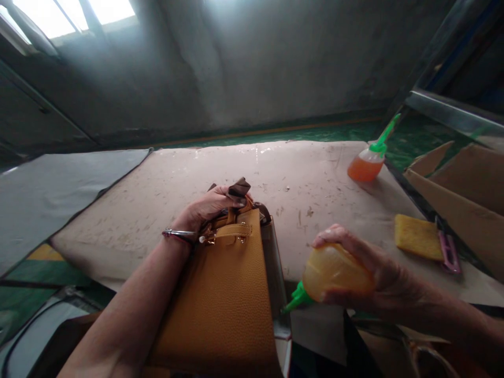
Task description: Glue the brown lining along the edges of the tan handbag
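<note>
A tan leather handbag point(220, 294) with a short handle and metal fittings stands upright at the front edge of the table. My left hand point(216, 205) is closed around the top of the bag, with a bit of dark brown material point(239, 188) sticking up by its fingers. Wrapped around a squeeze bottle point(334, 273) of amber liquid is my right hand point(366, 268). The bottle is tipped, its green nozzle point(295, 298) pointing down and left at the bag's right side, by a pale open panel point(277, 273). Whether the tip touches it I cannot tell.
Another squeeze bottle point(366, 165), with orange liquid and a green nozzle, stands at the table's back right. A yellow sponge point(417, 236) and a pink utility knife point(449, 249) lie at the right edge. Beyond is an open cardboard box point(457, 199). The table cover point(315, 173) is stained.
</note>
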The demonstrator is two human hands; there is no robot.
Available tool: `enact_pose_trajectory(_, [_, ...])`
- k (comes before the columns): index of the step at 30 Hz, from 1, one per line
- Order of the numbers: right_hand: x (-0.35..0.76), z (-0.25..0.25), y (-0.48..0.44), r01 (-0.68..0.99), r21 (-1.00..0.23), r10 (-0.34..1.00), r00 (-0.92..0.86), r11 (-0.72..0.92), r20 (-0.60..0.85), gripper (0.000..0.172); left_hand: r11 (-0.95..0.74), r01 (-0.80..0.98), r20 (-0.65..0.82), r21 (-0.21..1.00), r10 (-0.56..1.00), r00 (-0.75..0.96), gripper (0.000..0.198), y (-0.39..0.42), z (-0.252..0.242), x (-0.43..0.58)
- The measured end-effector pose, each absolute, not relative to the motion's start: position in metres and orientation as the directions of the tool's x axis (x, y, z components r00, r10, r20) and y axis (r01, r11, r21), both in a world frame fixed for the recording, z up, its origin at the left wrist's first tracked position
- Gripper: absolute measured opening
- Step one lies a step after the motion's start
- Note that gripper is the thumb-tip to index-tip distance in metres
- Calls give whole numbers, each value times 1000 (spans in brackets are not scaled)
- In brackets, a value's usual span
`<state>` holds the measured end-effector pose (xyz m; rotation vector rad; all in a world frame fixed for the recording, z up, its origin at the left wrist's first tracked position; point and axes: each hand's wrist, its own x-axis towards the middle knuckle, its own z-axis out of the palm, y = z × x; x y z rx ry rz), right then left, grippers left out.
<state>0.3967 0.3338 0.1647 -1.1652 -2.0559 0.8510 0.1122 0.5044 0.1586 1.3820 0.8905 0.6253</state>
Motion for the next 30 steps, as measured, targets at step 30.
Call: enact_pose_trajectory(30, [390, 164, 313, 540, -797, 957, -242, 269, 159, 42, -25, 334, -161, 942, 840, 518, 26, 478, 236, 100])
